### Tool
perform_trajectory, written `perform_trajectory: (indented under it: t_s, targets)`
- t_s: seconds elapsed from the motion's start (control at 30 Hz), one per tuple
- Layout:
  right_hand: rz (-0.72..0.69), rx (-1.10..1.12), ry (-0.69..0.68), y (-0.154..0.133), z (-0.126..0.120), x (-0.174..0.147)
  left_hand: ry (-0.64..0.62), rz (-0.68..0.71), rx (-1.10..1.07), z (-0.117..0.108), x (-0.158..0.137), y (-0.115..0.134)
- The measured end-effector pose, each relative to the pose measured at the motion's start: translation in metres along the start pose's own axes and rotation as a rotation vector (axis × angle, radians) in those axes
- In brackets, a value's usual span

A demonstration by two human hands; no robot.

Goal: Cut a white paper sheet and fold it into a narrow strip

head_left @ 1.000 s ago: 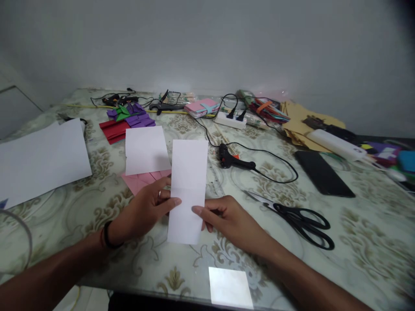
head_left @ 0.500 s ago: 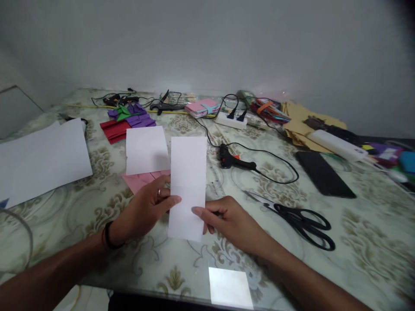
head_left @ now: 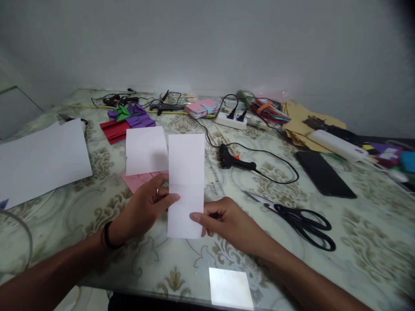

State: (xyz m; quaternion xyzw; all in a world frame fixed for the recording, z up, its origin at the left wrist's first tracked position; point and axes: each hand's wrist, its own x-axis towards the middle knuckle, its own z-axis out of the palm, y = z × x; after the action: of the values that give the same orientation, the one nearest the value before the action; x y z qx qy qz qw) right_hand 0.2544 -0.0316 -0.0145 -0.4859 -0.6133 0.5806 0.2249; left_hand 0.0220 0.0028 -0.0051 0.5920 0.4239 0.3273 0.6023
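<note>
A narrow white sheet of paper [head_left: 186,162] with a faint crease across its middle is held up over the table. My left hand [head_left: 151,203] pinches its left edge, thumb in front and fingers behind. On the right edge, lower down, my right hand [head_left: 223,220] grips it the same way; the fingertips behind the paper are partly hidden. Just beyond my left hand lie a squarish white paper [head_left: 145,151] and a folded pink paper [head_left: 134,181]. Black-handled scissors [head_left: 292,220] rest to the right of my right hand.
A black glue gun [head_left: 235,160] with its looping cord lies behind the paper. Farther right is a black phone [head_left: 326,175]. Large white sheets [head_left: 45,160] cover the left side. Red folded paper [head_left: 113,131], a white power strip [head_left: 231,121] and yellow paper [head_left: 311,116] sit toward the back.
The held paper has shifted slightly left and up. My right thumb sits a little lower on it. Both hands keep their hold, and the other things stay put.
</note>
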Motion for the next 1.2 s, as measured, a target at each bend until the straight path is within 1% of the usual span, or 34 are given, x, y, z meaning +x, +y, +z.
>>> perform_trajectory:
  t_s: [0.1,0.2,0.27,0.33,0.5,0.63,0.8,0.9,1.03,1.2]
  targets:
    - [-0.005,-0.053,0.055,0.001,0.0,0.0,-0.045,-0.019,-0.005,0.0,0.0,-0.001]
    - [-0.015,-0.094,0.114,0.001,-0.003,0.0,-0.14,-0.09,-0.065,0.001,-0.001,-0.001]
    - [-0.023,-0.114,0.152,-0.001,-0.004,0.0,-0.167,-0.126,-0.083,0.002,-0.001,-0.002]
    - [-0.037,-0.115,0.157,-0.003,-0.006,0.0,-0.15,-0.123,-0.076,0.001,0.0,-0.002]
    - [-0.026,-0.065,0.046,-0.008,-0.005,-0.001,-0.105,-0.074,-0.06,0.001,0.001,0.0]
    - [-0.003,-0.112,0.072,-0.006,-0.003,-0.002,-0.094,-0.065,-0.042,0.001,0.0,0.003]
    - [0.022,-0.179,0.038,-0.004,-0.002,-0.002,0.032,-0.038,0.014,-0.005,0.004,0.004]
    - [-0.004,-0.142,0.04,-0.005,-0.003,-0.002,0.077,-0.036,0.024,-0.009,0.006,0.003]
    - [-0.051,-0.071,0.035,-0.007,-0.005,-0.003,0.092,-0.018,-0.053,-0.012,0.006,0.001]
    - [-0.05,-0.018,0.018,-0.009,-0.006,-0.004,0.118,-0.002,-0.087,-0.013,0.008,0.0]
